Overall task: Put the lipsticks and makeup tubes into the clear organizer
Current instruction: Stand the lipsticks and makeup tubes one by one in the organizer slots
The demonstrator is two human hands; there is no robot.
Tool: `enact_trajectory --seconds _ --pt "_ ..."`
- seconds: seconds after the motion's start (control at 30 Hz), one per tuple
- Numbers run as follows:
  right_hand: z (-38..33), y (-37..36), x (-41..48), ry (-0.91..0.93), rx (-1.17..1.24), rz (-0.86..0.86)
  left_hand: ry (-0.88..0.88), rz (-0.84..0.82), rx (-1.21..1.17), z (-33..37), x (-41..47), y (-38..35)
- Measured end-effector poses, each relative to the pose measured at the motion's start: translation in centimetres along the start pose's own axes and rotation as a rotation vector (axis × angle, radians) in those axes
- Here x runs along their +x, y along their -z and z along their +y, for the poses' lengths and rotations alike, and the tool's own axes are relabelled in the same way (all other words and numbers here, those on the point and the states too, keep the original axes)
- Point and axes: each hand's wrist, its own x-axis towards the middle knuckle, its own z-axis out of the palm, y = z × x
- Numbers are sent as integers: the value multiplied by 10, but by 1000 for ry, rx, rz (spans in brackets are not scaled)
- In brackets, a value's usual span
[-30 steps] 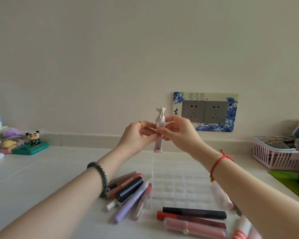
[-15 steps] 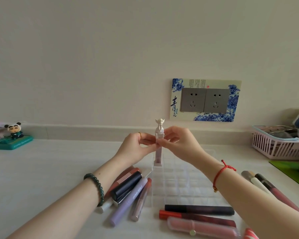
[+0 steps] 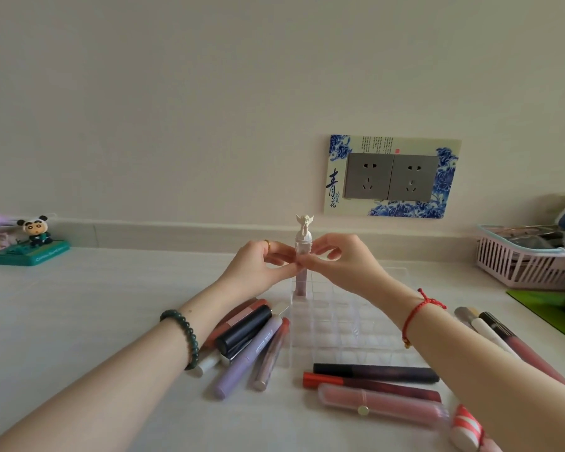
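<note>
The fingertips of both hands pinch one upright tube, the angel-capped lip gloss, from either side just under its white cap. The left hand closes on it from the left, with a gold ring on one finger; the right hand closes on it from the right, its other fingers curled loosely above. The gloss stands upright with its foot in the far-left corner cell of the clear organizer, which sits on the white counter between the two forearms. None of the other cells visibly holds anything.

A dark green bead bracelet circles the left wrist and a red string bracelet the right.

Left of the organizer, partly under the left forearm, lies a cluster of about six tubes; clearest are a black one, a lilac one and a slim red-capped one. Along the near edge of the organizer lie three more: a black tube, a red-capped dark tube and a pink one, with a red-and-white striped tube beside them. Past the right forearm three more slim tubes lie together.

At the far-left edge of the counter stands a panda figurine on a green base. At the far-right edge are a pink basket and a green mat. On the wall behind are two grey sockets in a blue-flowered frame.
</note>
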Motion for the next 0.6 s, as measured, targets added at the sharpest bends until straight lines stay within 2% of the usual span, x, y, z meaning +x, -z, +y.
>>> enact_trajectory --seconds 0.13,0.33,0.6 --pt "-6 15 -6 -9 -36 13 10 23 49 4 -7 11" --pt "-17 58 -34 52 -39 45 -66 130 18 25 -36 32" --pt "-21 80 -99 79 -64 -86 -124 -27 131 52 -93 4"
